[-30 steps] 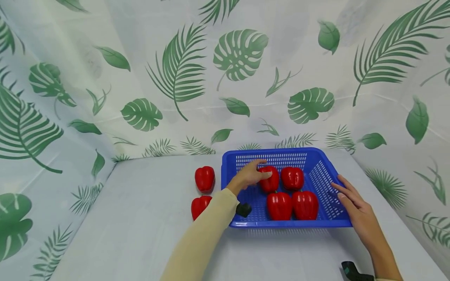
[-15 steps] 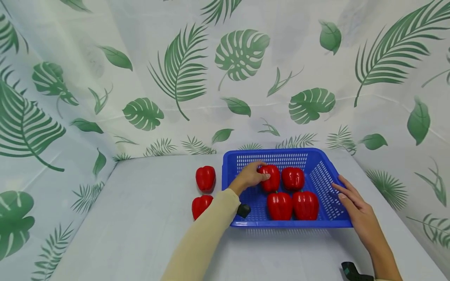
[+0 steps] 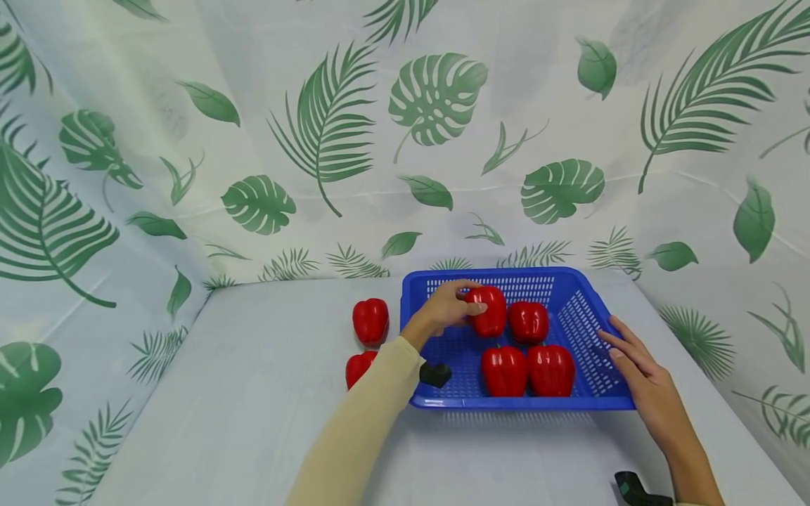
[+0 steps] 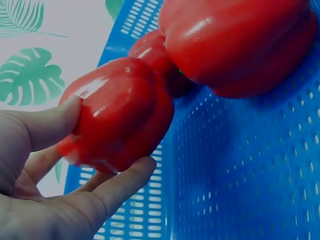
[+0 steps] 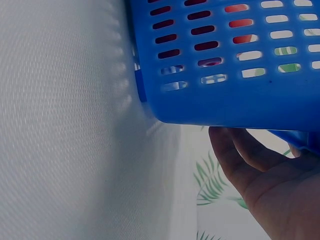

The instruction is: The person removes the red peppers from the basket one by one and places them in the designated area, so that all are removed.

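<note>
A white, leaf-printed cloth (image 3: 436, 98) is hanging behind and around the desk (image 3: 253, 400). A blue basket (image 3: 525, 403) is sitting towards the desk's far right corner, its long side running roughly along the far edge; its raised walls are probably keeping round things from rolling away.

A pale sleeve (image 3: 361, 429) is stretching across the basket's near left corner. Beyond it, the left hand (image 3: 445, 308) is grasping the held pepper (image 3: 488, 311) between thumb and fingers, apparently because a smooth, bulky body is best held round its sides. The right hand (image 3: 648, 386) is resting against the basket's right rim, its fingers mostly straight rather than clenched, seemingly steadying it.

The held pepper is staying within the walls, over the basket's far left part, and appears to be hanging clear of the floor. A third-column neighbour, the far pepper (image 3: 529, 322), is lying just right of it; two near peppers (image 3: 504, 371) are standing side by side by the near rim. Two outside peppers (image 3: 370, 322) are lying on the desk beside the left rim, the nearer one partly hidden by the sleeve.

Compared with half a second earlier, the left hand and held pepper are sitting slightly higher, with a wider gap above the near peppers; the right hand and basket are looking unmoved.
</note>
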`<state>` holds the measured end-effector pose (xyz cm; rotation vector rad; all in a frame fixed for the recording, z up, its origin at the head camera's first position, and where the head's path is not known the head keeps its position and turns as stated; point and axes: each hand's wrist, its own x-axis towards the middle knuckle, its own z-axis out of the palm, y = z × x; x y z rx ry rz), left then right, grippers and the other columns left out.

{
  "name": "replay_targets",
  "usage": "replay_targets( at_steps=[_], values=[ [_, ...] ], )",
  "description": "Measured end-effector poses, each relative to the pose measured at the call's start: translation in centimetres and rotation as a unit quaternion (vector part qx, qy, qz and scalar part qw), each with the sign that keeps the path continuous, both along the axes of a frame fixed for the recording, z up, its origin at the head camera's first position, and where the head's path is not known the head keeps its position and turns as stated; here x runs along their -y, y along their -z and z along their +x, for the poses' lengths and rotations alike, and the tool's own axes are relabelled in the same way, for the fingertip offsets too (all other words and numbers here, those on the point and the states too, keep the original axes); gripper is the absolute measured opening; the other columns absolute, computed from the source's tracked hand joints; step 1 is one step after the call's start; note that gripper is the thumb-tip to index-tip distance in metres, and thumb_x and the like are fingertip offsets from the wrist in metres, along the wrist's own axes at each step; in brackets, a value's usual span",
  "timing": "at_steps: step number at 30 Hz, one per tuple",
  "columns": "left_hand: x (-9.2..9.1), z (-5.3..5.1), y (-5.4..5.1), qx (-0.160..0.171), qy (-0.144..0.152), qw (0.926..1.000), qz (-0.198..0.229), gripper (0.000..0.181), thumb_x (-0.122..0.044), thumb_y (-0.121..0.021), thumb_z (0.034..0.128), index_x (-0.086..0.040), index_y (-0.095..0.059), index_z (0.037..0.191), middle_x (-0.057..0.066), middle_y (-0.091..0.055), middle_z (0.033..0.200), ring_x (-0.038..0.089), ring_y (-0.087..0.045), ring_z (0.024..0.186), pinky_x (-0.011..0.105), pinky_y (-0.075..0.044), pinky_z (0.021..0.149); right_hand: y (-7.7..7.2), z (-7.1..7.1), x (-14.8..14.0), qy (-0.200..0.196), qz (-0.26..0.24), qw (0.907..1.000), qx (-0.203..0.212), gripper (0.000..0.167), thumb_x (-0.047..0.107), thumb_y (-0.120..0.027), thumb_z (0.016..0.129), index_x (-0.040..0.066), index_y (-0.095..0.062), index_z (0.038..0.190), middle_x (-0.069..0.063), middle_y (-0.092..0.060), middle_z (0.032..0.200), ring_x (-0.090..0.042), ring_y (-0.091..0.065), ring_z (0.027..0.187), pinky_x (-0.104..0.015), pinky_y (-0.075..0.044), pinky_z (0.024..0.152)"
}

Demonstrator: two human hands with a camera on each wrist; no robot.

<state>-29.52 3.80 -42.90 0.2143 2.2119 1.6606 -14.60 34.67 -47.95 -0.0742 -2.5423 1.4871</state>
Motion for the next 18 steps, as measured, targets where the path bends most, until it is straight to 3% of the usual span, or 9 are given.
replay_targets(
  at_steps=[6, 10, 18],
  values=[
    [1.1, 0.0, -0.4, -0.007, -0.005, 0.9996, 0.027, 0.05, -0.011, -0.077, 0.0998, -0.011, -0.063, 0.147, 0.019, -0.063, 0.138, 0.041, -0.067, 0.122, 0.053, -0.059, 0.097, -0.1, 0.0, 0.0, -0.004, 0.001, 1.0, 0.0, 0.054, 0.034, -0.042, 0.117, 0.005, -0.043, 0.163, 0.012, -0.017, 0.177, -0.026, -0.007, 0.164, -0.075, -0.014, 0.119],
    [1.9, 0.1, -1.2, -0.012, -0.016, 0.9989, 0.043, 0.051, -0.011, -0.078, 0.0989, -0.009, -0.06, 0.147, 0.02, -0.061, 0.138, 0.042, -0.066, 0.124, 0.055, -0.058, 0.097, -0.1, 0.0, -0.1, -0.001, 0.002, 1.0, 0.005, 0.055, 0.035, -0.042, 0.117, 0.004, -0.042, 0.163, 0.011, -0.016, 0.178, -0.031, -0.006, 0.164, -0.079, -0.017, 0.116],
    [4.0, 0.3, -2.3, -0.059, -0.035, 0.997, 0.036, 0.053, -0.017, -0.079, 0.0991, -0.008, -0.056, 0.145, 0.021, -0.06, 0.142, 0.04, -0.067, 0.123, 0.047, -0.062, 0.092, -0.1, 0.0, -0.1, 0.002, 0.005, 0.9999, 0.01, 0.056, 0.035, -0.042, 0.117, 0.004, -0.042, 0.163, 0.011, -0.015, 0.178, -0.034, -0.005, 0.164, -0.08, -0.018, 0.114]
  ],
)
